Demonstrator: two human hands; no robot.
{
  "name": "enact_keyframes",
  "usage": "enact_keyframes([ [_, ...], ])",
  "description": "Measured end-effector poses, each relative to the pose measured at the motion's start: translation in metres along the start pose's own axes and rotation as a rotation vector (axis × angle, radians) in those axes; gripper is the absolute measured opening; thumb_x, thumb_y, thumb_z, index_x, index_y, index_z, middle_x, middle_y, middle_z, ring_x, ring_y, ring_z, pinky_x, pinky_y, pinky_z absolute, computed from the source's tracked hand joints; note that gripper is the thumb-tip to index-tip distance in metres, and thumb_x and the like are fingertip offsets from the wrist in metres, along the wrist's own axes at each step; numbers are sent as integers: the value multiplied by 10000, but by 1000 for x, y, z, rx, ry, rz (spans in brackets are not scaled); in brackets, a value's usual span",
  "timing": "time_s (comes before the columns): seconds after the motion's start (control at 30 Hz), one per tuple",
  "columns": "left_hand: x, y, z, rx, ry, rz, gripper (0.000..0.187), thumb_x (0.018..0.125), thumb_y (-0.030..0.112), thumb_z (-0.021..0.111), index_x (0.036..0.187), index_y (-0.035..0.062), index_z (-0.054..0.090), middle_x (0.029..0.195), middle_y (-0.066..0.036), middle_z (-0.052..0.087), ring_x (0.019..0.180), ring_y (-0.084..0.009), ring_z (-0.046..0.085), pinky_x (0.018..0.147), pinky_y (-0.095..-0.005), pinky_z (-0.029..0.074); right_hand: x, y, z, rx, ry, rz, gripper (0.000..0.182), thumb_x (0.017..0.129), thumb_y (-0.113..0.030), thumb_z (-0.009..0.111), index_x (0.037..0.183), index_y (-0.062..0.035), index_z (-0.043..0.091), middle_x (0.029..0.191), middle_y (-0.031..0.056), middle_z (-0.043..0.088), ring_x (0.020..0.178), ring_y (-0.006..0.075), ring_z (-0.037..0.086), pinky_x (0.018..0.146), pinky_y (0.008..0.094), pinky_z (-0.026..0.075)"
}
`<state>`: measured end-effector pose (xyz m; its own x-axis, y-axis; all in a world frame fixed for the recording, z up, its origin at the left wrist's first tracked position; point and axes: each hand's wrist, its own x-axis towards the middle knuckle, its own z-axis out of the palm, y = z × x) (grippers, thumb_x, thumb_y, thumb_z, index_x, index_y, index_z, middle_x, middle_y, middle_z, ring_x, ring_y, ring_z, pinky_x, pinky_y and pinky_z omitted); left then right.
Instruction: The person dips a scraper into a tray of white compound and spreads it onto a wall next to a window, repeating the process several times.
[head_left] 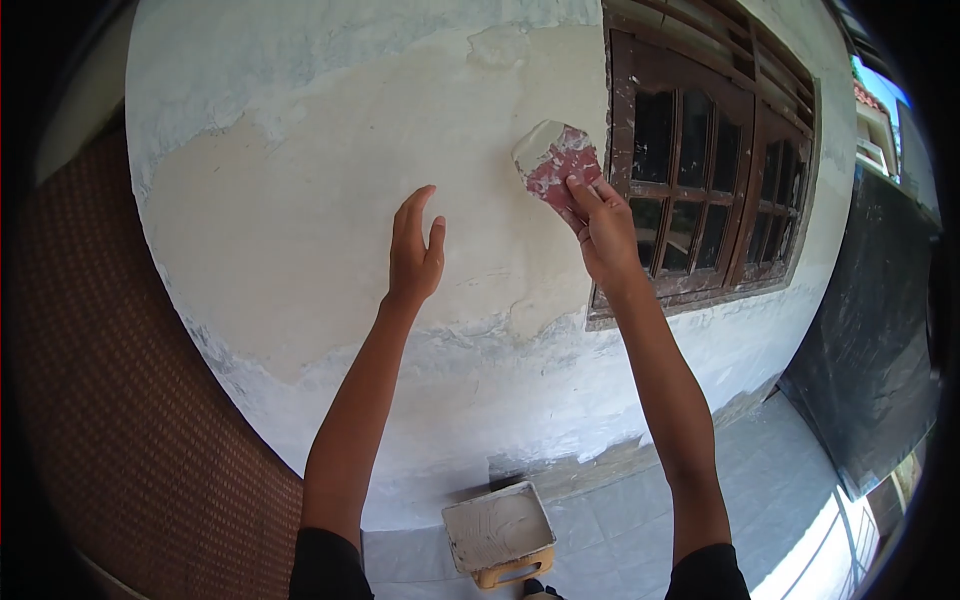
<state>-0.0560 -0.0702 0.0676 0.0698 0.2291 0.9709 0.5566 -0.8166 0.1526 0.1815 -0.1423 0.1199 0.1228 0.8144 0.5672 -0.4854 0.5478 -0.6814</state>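
Note:
My right hand (610, 232) grips a red putty scraper (567, 172) in front of the wall, just left of the window. Pale putty coats the scraper's upper left edge and smears its red face. My left hand (413, 245) is raised with nothing in it, its fingers extended and thumb apart. Whether it touches the wall (300, 220) cannot be told. Cream putty covers a broad patch of that wall, and whitish-blue paint shows around the patch.
A tray of putty (500, 527) rests on a small yellow stool (513, 570) below. To the right is a brown wooden window (700, 170). A woven brown screen (150, 380) stands left, a dark sheet (870, 320) hangs right. Grey sheeting (620, 520) covers the floor.

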Motion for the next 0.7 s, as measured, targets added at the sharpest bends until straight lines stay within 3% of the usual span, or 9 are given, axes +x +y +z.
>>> enact_keyframes([
  [0.07,28,2,3,46,18,30,417,985,167,460,1383,49,419,1404,-133,456,1318,-296,404,1093,-413,343,34,-8,15,-106,11,-256,306,939,-80,591,1223,33,590,1104,83,670,984,168,656,939,316,518],
  [0.1,40,4,2,63,20,29,424,983,168,463,1388,52,412,1412,-135,446,1323,-301,395,1095,-415,341,50,-12,23,-101,-7,-261,306,939,-80,591,1223,33,590,1104,83,670,984,168,656,939,316,518],
  [0.17,59,6,2,105,34,47,425,980,166,465,1386,51,413,1409,-137,447,1321,-303,396,1094,-416,342,80,-15,33,-446,90,-623,324,925,-72,594,1220,62,595,1049,144,699,919,209,685,875,317,532],
  [0.2,66,7,2,132,38,60,425,978,163,468,1384,51,415,1407,-140,449,1320,-305,397,1094,-416,343,92,-15,37,-439,76,-629,324,925,-72,594,1220,62,595,1049,144,699,919,209,685,875,317,532],
  [0.3,83,0,0,181,76,110,426,968,148,479,1378,50,419,1399,-145,454,1310,-311,408,1087,-418,348,114,-16,45,-780,146,-1071,308,890,-17,585,1192,-13,641,972,210,703,854,276,716,762,338,551],
  [0.33,86,-2,-1,187,78,112,426,968,148,479,1378,50,419,1399,-145,454,1310,-311,408,1087,-418,348,119,-14,45,-773,144,-1072,308,890,-17,585,1192,-13,641,972,210,703,854,276,716,762,338,551],
  [0.4,92,-7,-3,213,99,163,428,956,133,491,1371,49,426,1389,-147,460,1295,-315,423,1077,-420,354,127,-11,47,-948,148,-1300,318,858,25,593,1165,-32,650,993,184,702,900,300,702,770,351,560],
  [0.7,105,-39,-12,223,120,351,425,908,83,524,1324,20,465,1348,-145,496,1265,-323,454,1081,-446,341,147,27,45,-1376,206,-1498,423,756,76,615,1163,-34,638,1161,170,662,1043,359,656,818,382,574],
])
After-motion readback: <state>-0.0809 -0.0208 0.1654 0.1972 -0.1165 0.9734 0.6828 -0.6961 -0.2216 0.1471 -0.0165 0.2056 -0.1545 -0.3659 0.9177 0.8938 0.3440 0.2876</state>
